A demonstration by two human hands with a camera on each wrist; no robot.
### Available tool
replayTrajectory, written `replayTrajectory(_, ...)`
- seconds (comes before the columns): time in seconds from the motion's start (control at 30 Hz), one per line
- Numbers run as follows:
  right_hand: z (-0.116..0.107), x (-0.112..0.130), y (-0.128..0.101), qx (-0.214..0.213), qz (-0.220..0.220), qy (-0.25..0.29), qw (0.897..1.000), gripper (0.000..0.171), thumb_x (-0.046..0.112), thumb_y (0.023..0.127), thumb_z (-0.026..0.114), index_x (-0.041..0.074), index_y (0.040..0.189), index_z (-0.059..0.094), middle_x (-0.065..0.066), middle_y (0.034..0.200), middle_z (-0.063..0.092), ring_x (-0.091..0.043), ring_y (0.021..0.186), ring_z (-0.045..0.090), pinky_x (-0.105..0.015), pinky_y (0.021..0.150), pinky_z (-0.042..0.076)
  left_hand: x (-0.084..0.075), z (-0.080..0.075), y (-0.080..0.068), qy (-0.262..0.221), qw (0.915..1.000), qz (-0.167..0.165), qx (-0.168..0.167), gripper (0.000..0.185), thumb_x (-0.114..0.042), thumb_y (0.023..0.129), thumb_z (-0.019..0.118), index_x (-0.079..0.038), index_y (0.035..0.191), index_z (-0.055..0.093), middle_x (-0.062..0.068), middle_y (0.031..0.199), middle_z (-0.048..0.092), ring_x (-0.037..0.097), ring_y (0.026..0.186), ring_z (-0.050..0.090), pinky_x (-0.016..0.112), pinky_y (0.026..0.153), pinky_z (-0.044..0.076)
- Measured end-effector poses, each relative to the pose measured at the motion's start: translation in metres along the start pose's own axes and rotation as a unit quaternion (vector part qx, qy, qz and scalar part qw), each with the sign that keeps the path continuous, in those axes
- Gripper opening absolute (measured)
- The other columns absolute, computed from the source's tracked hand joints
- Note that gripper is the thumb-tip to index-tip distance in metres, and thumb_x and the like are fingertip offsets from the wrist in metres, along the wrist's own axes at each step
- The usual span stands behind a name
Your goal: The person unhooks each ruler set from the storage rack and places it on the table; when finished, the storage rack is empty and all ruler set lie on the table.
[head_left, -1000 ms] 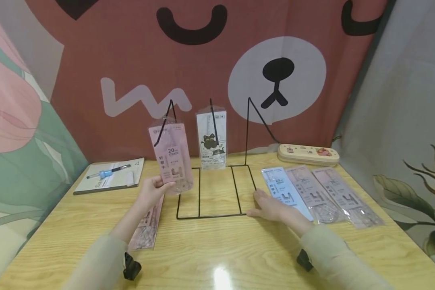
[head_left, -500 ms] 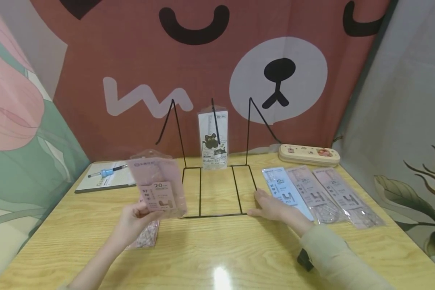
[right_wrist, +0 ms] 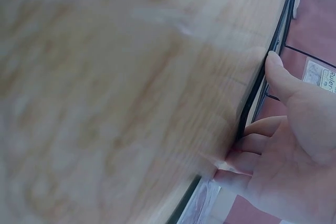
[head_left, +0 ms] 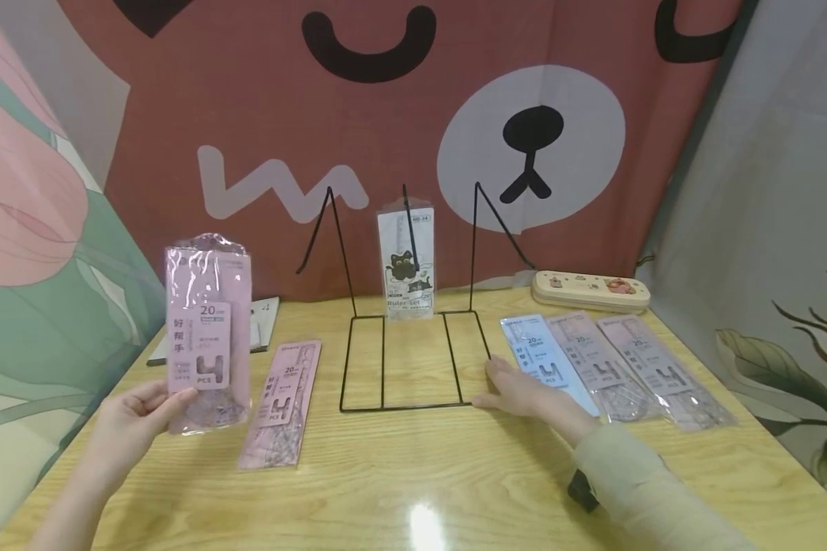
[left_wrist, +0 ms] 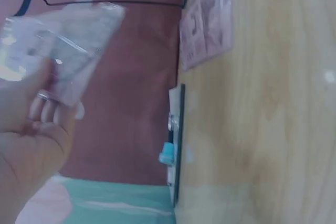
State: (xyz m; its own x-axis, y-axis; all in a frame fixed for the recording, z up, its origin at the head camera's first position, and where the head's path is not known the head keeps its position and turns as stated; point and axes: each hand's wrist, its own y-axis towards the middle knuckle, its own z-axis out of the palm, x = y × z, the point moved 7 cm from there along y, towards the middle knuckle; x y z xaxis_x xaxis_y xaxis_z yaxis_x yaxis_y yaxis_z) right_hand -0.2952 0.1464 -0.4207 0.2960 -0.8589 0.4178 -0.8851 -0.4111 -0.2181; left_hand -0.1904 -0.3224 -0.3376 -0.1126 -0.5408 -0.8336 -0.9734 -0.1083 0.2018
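Observation:
My left hand (head_left: 134, 417) pinches the lower edge of a pink ruler set packet (head_left: 203, 352), thumb in front. The packet stands upright, raised at the left, its clear sleeve glinting in the left wrist view. A second pink packet (head_left: 281, 405) lies on the table to its right. My right hand (head_left: 520, 394) rests at the front right corner of a black wire rack (head_left: 403, 406), thumb on the front wire and fingers at the side wire. A white ruler set (head_left: 406, 268) with black cats hangs on the rack's middle hook. The two outer hooks are bare.
Right of the rack lie a blue packet (head_left: 547, 360) and two pinkish packets (head_left: 593, 371), side by side. A cream pencil case (head_left: 591, 291) stands behind them. At the back left, a notebook (head_left: 265, 317) is partly hidden behind the held packet. A bear-print curtain (head_left: 282, 99) hangs behind.
My left hand has drawn the pink packet away from the left hook, leftward and toward me, uncovering the packet on the table. My right hand has stayed at the rack's corner.

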Motion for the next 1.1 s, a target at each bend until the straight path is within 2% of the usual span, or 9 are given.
replayTrajectory(0.1,0.000,0.000,0.000,-0.001,0.000,0.001,1.000,0.085,0.044,0.091,0.057,-0.013,0.143,0.021,-0.031,0.152,0.012,-0.043,0.143,0.013,-0.053,0.117,0.013,0.023,0.001,0.002,0.025,0.9966,-0.066,0.042,0.029,-0.023,0.094,0.059,-0.003,0.113,0.066,-0.019,0.079,0.072,0.000,0.069,0.067,0.022,0.059,0.055)
replayTrajectory(0.2,0.000,0.000,0.000,-0.002,-0.003,-0.001,1.000,0.085,0.043,0.091,0.057,-0.014,0.142,0.022,-0.032,0.151,0.013,-0.043,0.142,0.013,-0.053,0.117,0.014,0.045,0.004,0.003,0.055,0.9864,-0.128,0.086,0.049,-0.027,0.095,0.057,0.014,0.121,0.055,-0.008,0.079,0.073,0.003,0.067,0.065,0.024,0.060,0.055)
replayTrajectory(0.33,0.000,0.000,0.001,-0.003,-0.004,-0.002,1.000,0.084,0.043,0.091,0.057,-0.014,0.142,0.022,-0.032,0.151,0.013,-0.044,0.142,0.014,-0.053,0.117,0.014,0.064,0.010,0.006,0.086,0.9722,-0.170,0.135,0.051,-0.028,0.096,0.055,0.017,0.120,0.053,-0.002,0.077,0.070,0.008,0.066,0.063,0.026,0.061,0.053)
replayTrajectory(0.47,0.000,-0.001,0.001,-0.001,-0.001,-0.001,1.000,0.084,0.043,0.091,0.057,-0.014,0.143,0.021,-0.031,0.152,0.012,-0.043,0.143,0.013,-0.053,0.117,0.013,0.074,0.015,0.012,0.104,0.9648,-0.189,0.151,0.050,-0.027,0.095,0.056,0.019,0.116,0.055,-0.004,0.073,0.065,0.007,0.064,0.059,0.024,0.058,0.050)
replayTrajectory(0.73,0.000,-0.001,0.001,0.001,-0.001,0.000,1.000,0.085,0.044,0.091,0.056,-0.013,0.143,0.021,-0.031,0.152,0.012,-0.043,0.143,0.013,-0.053,0.117,0.013,0.078,0.022,0.019,0.074,0.9609,-0.199,0.178,0.046,-0.018,0.093,0.058,0.022,0.113,0.054,-0.005,0.069,0.065,0.007,0.060,0.060,0.023,0.055,0.052)
replayTrajectory(0.87,-0.001,0.000,0.001,-0.002,0.000,-0.001,1.000,0.084,0.043,0.091,0.056,-0.014,0.143,0.021,-0.031,0.152,0.013,-0.043,0.142,0.013,-0.053,0.117,0.014,0.078,0.023,0.023,0.103,0.9585,-0.201,0.174,0.048,-0.023,0.091,0.061,0.020,0.113,0.056,-0.003,0.072,0.064,0.008,0.063,0.058,0.023,0.057,0.049)
replayTrajectory(0.93,-0.001,0.000,0.001,0.000,0.001,-0.001,1.000,0.084,0.043,0.091,0.056,-0.013,0.143,0.021,-0.031,0.152,0.013,-0.043,0.143,0.013,-0.053,0.117,0.013,0.077,0.022,0.027,0.125,0.9572,-0.202,0.165,0.053,-0.026,0.090,0.063,0.019,0.115,0.055,0.004,0.078,0.066,0.010,0.067,0.059,0.025,0.059,0.050)
replayTrajectory(1.0,-0.001,0.001,0.000,0.002,0.000,0.000,1.000,0.084,0.043,0.092,0.056,-0.013,0.143,0.021,-0.031,0.152,0.012,-0.043,0.142,0.013,-0.053,0.117,0.013,0.075,0.019,0.030,0.150,0.9566,-0.199,0.151,0.058,-0.030,0.089,0.064,0.019,0.119,0.053,0.019,0.090,0.067,0.016,0.075,0.062,0.028,0.064,0.053)
replayTrajectory(1.1,-0.002,0.002,-0.001,0.002,-0.002,-0.001,1.000,0.084,0.042,0.092,0.056,-0.014,0.143,0.021,-0.031,0.152,0.012,-0.043,0.143,0.013,-0.053,0.117,0.013,0.068,0.015,0.034,0.181,0.9568,-0.187,0.131,0.069,-0.036,0.089,0.063,0.021,0.124,0.045,0.036,0.114,0.058,0.036,0.091,0.063,0.041,0.076,0.055)
